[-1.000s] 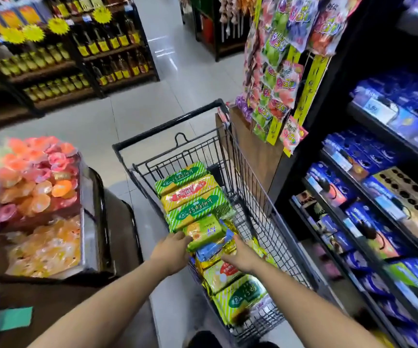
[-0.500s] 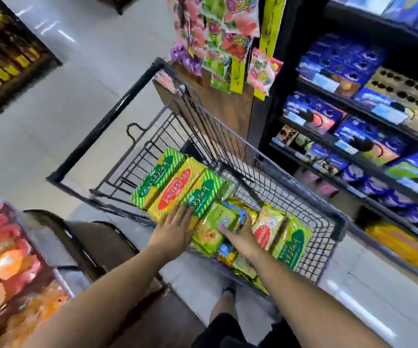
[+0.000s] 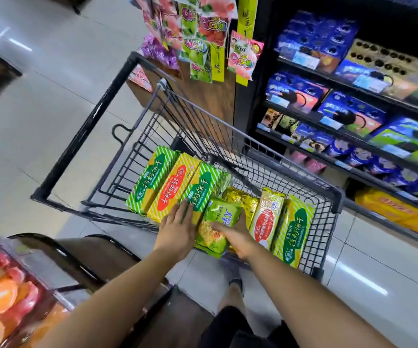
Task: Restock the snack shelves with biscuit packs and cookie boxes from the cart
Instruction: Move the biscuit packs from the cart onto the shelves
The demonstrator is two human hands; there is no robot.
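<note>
Progress, judged: early. The cart holds a row of striped biscuit packs and several more along its near edge. None is on its way to the snack shelves right of the cart. Your right hand grips the green biscuit pack at the cart's near edge, thumb across it, fingers curled beneath. Your left hand lies flat, fingers straight, on a striped pack just beside it.

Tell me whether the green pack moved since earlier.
Yes: right hand has lifted green pack slightly toward cart's near side, judged against striped boxes.
</note>
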